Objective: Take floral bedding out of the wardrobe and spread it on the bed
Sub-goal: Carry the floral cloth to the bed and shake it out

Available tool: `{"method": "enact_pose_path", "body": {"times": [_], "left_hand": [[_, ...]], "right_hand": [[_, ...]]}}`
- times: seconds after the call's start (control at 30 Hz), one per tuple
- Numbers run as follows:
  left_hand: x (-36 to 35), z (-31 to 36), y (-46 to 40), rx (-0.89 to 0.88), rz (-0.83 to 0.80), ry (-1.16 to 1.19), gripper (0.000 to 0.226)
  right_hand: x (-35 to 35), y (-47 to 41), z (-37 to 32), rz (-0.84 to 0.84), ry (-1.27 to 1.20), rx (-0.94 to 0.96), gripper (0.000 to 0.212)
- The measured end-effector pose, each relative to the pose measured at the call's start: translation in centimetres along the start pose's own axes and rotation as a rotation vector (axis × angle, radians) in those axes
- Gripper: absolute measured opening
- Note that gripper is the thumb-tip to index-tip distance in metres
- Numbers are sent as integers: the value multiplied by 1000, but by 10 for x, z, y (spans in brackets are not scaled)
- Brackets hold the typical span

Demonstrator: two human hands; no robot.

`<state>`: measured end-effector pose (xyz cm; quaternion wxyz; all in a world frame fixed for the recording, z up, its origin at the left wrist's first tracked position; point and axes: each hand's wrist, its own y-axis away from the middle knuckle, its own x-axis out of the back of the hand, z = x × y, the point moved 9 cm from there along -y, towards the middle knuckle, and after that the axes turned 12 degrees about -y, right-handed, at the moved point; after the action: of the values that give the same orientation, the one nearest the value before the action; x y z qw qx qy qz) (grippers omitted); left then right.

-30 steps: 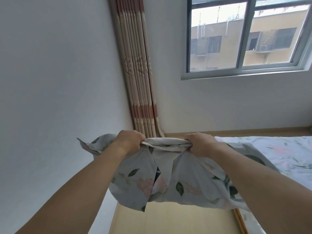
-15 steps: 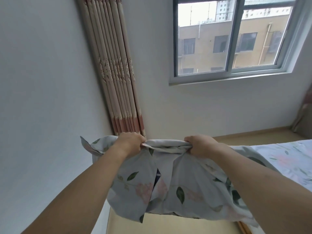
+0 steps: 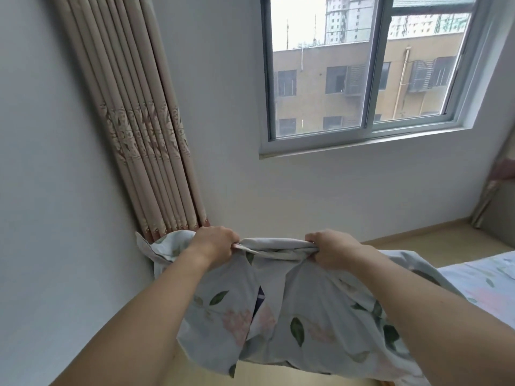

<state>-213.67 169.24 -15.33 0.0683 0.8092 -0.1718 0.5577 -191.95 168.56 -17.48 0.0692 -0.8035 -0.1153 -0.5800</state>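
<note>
The floral bedding [image 3: 315, 324], pale grey with green leaves and pink flowers, hangs bunched in the air in front of me. My left hand [image 3: 213, 242] grips its gathered top edge on the left, and my right hand [image 3: 331, 247] grips the same edge on the right. The cloth droops below my forearms, with a dark gap showing at a fold in the middle. At the right edge lies the bed [image 3: 485, 285], covered with matching floral fabric. The wardrobe is out of view.
A white wall [image 3: 55, 218] stands close on my left. A pleated beige curtain [image 3: 145, 140] hangs in the corner beside a window [image 3: 367, 71]. Wooden floor [image 3: 418, 240] runs along the far wall. Another curtain [image 3: 498, 188] hangs at the far right.
My view has swung up and to the right, so the window and curtain sit further left and lower. Both hands keep the same grip on the bedding, held at about the same height.
</note>
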Motion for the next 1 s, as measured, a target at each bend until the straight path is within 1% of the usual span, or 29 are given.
{"method": "enact_pose_path", "body": {"times": [0.1,0.23,0.4,0.53,0.67,0.77,0.9,1.0], "left_hand": [[-2,-11,-65,-5,-2,-6,17],[-4,-21,-148,-18,11,-3,19],[-23,-23,-248,-57,12,-24,18],[-46,-22,-333,-117,7,-11,18],[-68,-24,-423,-181,22,9,18],[-79,-22,-490,-233,26,53,16],[-78,-5,-577,-320,76,70,17],[-74,22,-634,-396,110,64,16]], "right_hand": [[19,-57,26,24,-2,-15,17],[39,-123,62,38,-4,-45,15],[49,-198,109,40,-5,-109,14],[47,-264,151,25,-37,-180,10],[49,-331,195,28,-54,-266,17],[56,-375,225,14,-52,-330,11],[76,-419,273,35,-49,-416,14],[91,-440,316,52,-44,-497,15]]}}
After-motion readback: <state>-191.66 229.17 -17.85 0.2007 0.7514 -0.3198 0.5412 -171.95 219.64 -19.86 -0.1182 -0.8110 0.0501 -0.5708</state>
